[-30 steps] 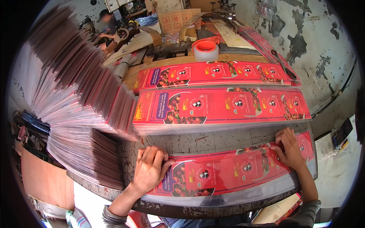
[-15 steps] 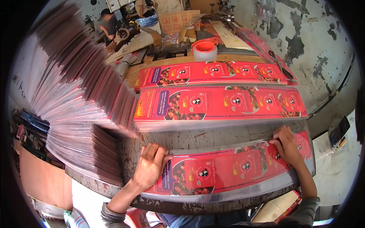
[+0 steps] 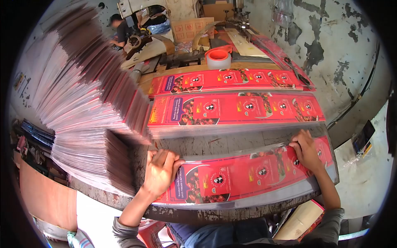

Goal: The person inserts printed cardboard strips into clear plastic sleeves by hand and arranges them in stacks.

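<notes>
A long red printed plastic banner (image 3: 242, 175) with panda logos and food pictures lies across the near side of the table, over clear plastic sheeting. My left hand (image 3: 160, 171) is closed, pinching the banner's far edge near its left end. Toward the right end, my right hand (image 3: 305, 151) grips the same edge with curled fingers. Beyond the hands rests a stack of similar red banners (image 3: 231, 109), and behind it another red stack (image 3: 225, 81).
Tall leaning piles of folded plastic-edged sheets (image 3: 89, 103) crowd the left side. A tape roll in a red dispenser (image 3: 218, 60) stands behind the stacks. Scissors (image 3: 298, 73) lie at the far right. Another person (image 3: 120, 31) is at the back left, near machinery.
The view has shifted slightly. Both hands stay at the banner's far edge, and the banner keeps nearly the same place on the table.
</notes>
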Available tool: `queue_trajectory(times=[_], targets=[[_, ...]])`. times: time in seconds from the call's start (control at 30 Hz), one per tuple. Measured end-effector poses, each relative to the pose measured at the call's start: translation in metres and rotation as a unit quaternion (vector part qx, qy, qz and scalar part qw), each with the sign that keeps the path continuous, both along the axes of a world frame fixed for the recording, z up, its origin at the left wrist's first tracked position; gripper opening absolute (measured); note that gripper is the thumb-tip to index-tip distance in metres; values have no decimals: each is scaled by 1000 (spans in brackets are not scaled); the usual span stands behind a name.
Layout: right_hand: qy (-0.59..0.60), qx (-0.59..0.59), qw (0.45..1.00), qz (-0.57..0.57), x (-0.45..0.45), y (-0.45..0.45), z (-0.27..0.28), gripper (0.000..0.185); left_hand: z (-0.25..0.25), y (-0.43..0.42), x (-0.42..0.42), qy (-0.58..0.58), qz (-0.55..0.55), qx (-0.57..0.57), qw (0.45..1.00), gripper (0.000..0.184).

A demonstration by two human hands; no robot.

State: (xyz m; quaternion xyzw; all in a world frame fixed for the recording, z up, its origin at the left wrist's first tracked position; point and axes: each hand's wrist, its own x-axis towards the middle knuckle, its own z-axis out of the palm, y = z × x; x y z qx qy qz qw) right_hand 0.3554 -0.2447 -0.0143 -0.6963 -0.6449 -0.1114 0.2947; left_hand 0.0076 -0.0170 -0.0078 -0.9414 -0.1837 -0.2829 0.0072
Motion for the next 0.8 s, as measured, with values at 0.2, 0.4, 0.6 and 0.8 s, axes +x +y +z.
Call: queue_trajectory(times=[0.2, 0.4, 0.6, 0.8], targets=[[21, 131, 991, -16, 17, -9, 23, 7, 4, 8, -16, -171, 16, 79, 982, 31], [54, 125, 987, -79, 62, 36, 63, 17, 11, 5, -12, -146, 7, 137, 980, 36], [46, 74, 995, -42, 103, 104, 49, 19, -4, 4, -5, -47, 12, 111, 993, 39], [58, 7, 998, 11, 96, 128, 33, 17, -6, 5, 2, 6, 35, 72, 997, 45]])
